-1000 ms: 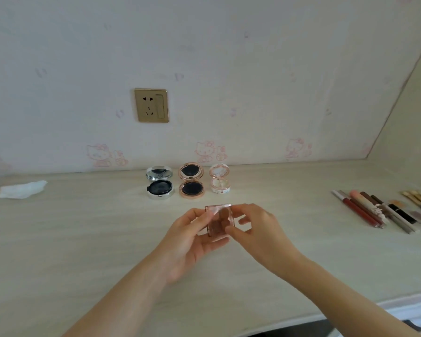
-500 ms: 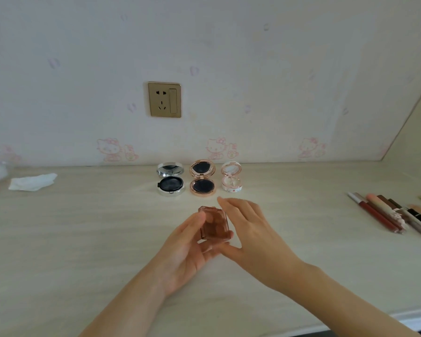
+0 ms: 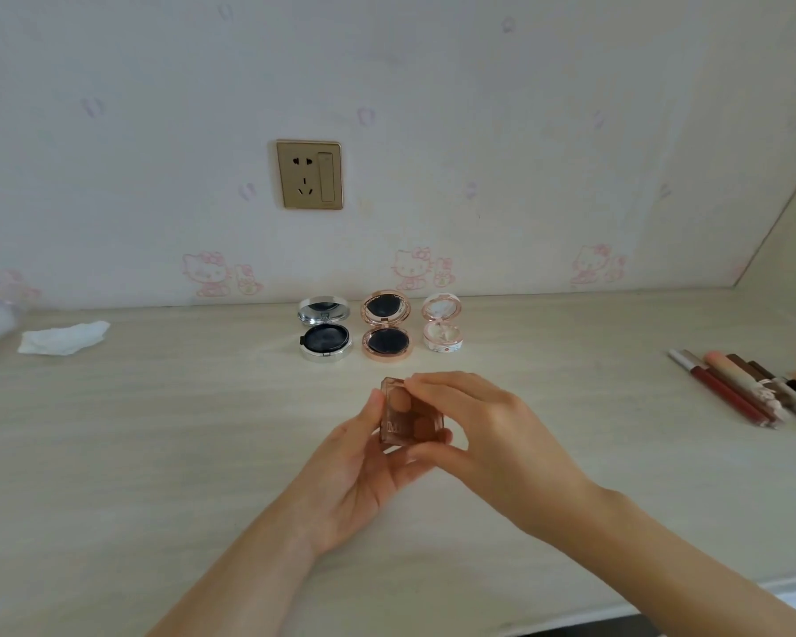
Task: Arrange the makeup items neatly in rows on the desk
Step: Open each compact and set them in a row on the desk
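Observation:
A small square brown eyeshadow palette [image 3: 403,418] with a clear lid is held above the middle of the desk. My left hand [image 3: 355,475] cradles it from below and the left, thumb along its left edge. My right hand [image 3: 483,429] pinches it from the right, fingers over its top edge and thumb at its lower corner. Behind it, near the wall, stand three open round compacts in a row: a silver one [image 3: 325,335], a rose-gold one [image 3: 386,333] and a white-pink one [image 3: 442,327].
A row of lip pencils and lipstick tubes [image 3: 745,388] lies at the right of the desk. A crumpled white tissue [image 3: 63,337] lies at the far left. The wall with a gold socket [image 3: 310,175] backs the desk [image 3: 157,429].
The palette's lid, raised a second ago, now lies shut. My right hand moved from its upper corner to grip it over the top and bottom.

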Demonstrator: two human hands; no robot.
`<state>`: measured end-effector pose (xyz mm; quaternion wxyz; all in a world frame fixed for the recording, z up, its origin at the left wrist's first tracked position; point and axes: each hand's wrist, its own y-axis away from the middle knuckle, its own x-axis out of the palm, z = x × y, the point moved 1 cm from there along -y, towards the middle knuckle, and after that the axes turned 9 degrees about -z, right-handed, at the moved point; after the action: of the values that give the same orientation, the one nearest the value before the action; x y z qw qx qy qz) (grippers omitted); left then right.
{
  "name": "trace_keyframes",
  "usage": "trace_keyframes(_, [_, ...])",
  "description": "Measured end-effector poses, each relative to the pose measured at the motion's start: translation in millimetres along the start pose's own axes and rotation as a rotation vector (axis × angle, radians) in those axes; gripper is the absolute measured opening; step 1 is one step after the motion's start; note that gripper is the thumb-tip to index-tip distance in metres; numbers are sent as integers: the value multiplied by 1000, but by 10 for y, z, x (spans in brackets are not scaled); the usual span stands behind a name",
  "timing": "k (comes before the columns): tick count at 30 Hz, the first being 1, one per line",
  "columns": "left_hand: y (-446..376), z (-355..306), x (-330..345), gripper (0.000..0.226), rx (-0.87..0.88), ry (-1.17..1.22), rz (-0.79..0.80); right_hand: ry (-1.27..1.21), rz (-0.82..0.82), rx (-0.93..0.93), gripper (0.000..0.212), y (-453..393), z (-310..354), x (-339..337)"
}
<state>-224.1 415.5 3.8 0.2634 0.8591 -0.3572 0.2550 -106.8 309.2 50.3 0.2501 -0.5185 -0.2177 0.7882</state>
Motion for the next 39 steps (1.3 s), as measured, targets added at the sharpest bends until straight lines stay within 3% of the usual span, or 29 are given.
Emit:
trace_keyframes(5, [3, -9, -9, 45, 4, -48, 0, -170, 46, 129, 47, -26, -8, -113])
trace_keyframes(10, [7, 6, 29, 50, -18, 9, 15, -394, 7, 311, 23, -73, -57, -216])
trace_keyframes(16, [23, -25, 52, 50, -12, 25, 3, -732, -129, 464, 29, -116, -149, -134])
trace_keyframes(21, [38, -25, 70, 48, -14, 62, 0, -807, -70, 468, 43, -103, -162, -68])
trace_keyframes(25, [63, -40, 83, 49, -31, 72, -5, -818, -148, 511, 25, -132, -189, -3])
trace_keyframes(31, [85, -55, 115, 51, -78, 40, -28, -931, -212, 688, 19, -206, -254, 102])
trace_keyframes(36, [72, -129, 44, 44, -43, -186, -125, -944, -198, 816, 17, -202, -362, 183])
trace_keyframes(39, [152, -196, -28, 31, 110, -477, -184, -917, -169, 865, 15, -175, -432, 244])
